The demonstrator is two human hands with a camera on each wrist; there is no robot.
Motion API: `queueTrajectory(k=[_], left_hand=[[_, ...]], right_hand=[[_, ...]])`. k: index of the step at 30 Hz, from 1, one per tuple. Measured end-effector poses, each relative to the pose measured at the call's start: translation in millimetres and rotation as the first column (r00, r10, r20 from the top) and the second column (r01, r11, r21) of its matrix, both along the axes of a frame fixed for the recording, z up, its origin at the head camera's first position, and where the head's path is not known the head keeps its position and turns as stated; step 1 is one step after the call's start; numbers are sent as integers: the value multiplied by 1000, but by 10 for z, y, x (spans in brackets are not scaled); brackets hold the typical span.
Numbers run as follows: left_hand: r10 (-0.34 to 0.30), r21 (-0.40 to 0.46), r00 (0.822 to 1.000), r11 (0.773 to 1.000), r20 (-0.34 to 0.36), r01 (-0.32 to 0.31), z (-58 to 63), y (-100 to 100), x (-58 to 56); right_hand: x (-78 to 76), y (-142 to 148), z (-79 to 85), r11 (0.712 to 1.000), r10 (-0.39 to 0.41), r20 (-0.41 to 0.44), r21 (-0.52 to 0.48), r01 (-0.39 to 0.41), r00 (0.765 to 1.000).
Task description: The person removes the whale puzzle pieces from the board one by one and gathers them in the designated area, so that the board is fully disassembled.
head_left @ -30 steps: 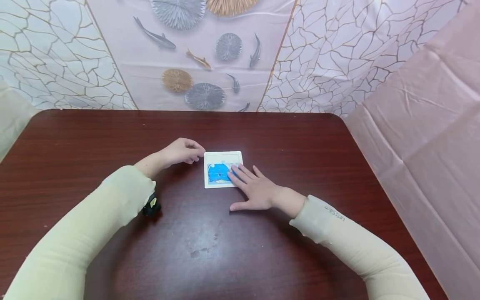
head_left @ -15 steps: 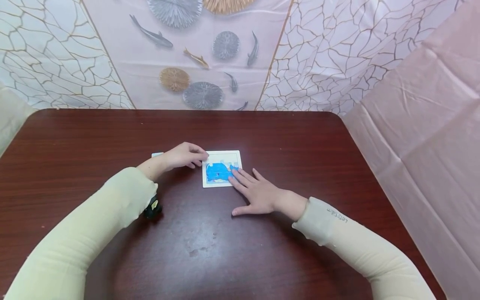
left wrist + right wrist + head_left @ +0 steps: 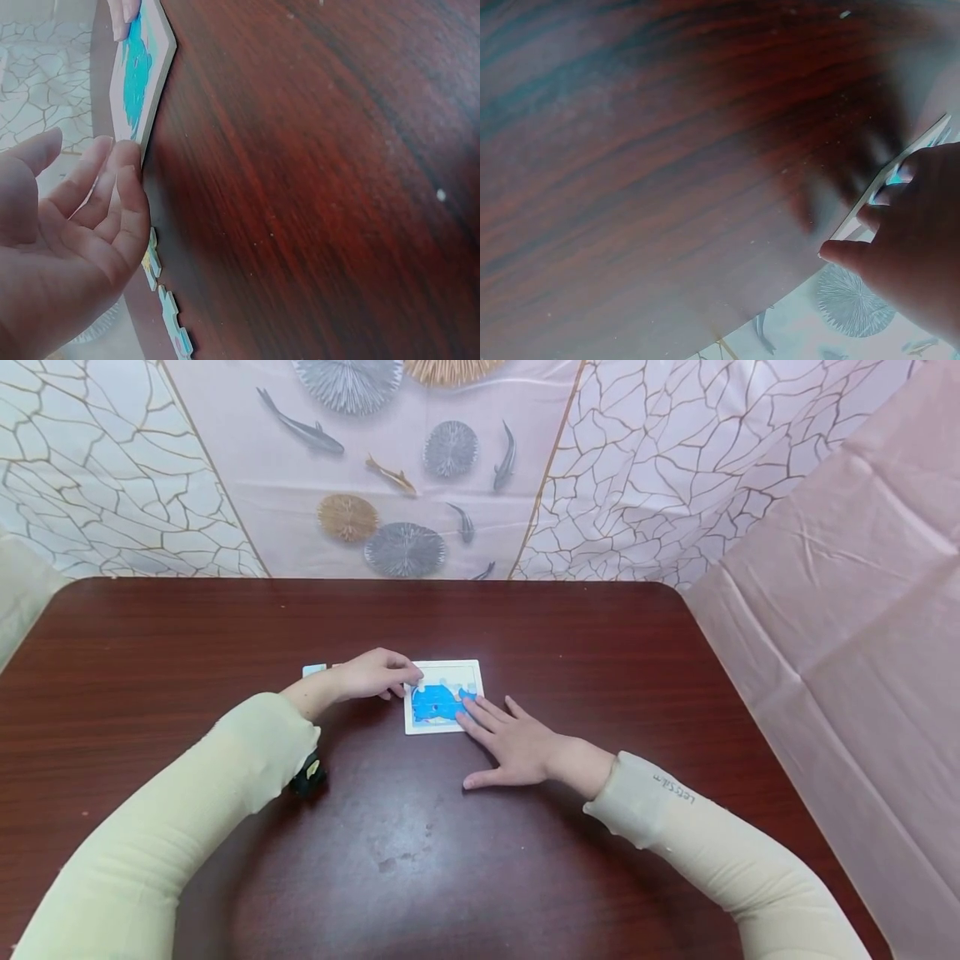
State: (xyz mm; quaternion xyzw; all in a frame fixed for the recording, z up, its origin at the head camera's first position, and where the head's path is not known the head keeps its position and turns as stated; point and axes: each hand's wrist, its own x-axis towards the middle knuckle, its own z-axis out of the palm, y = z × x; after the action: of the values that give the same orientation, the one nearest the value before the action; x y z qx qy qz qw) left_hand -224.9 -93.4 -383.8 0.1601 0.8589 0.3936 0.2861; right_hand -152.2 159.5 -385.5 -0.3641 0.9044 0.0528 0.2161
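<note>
A square white-framed jigsaw puzzle board (image 3: 447, 671) with a blue whale picture lies flat on the table. The left hand (image 3: 378, 675) reaches to its upper left corner, fingertips at the frame. In the left wrist view, the left hand's thumb (image 3: 41, 154) stands apart from the bent fingers, and nothing shows between them. My right hand (image 3: 517, 745) lies palm down with fingers spread, its fingertips on the right part of the whale picture. Beyond the left wrist lie loose jigsaw pieces (image 3: 172, 319), partly hidden by the hand and arm in the head view.
The dark red-brown wooden table (image 3: 480, 877) extends all around the board. A patterned cloth (image 3: 405, 468) hangs behind its far edge, and a pink cloth (image 3: 847, 635) drapes along the right side. A small black device (image 3: 308, 774) sits under the left cuff.
The left hand has moved slightly right and toward me, over the board's corner. Loose pieces show beside the left wrist. My right hand stays almost in place.
</note>
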Motion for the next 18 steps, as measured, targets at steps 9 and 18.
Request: queueTrajectory(k=[9, 18], left_hand=[[6, -19, 999, 1000, -33, -7, -2, 15, 3], [9, 3, 998, 1000, -69, -9, -16, 42, -16]], right_hand=[[-13, -8, -20, 1000, -7, 3, 28, 7, 1000], [-19, -11, -17, 1000, -1, 1, 20, 1, 1000]])
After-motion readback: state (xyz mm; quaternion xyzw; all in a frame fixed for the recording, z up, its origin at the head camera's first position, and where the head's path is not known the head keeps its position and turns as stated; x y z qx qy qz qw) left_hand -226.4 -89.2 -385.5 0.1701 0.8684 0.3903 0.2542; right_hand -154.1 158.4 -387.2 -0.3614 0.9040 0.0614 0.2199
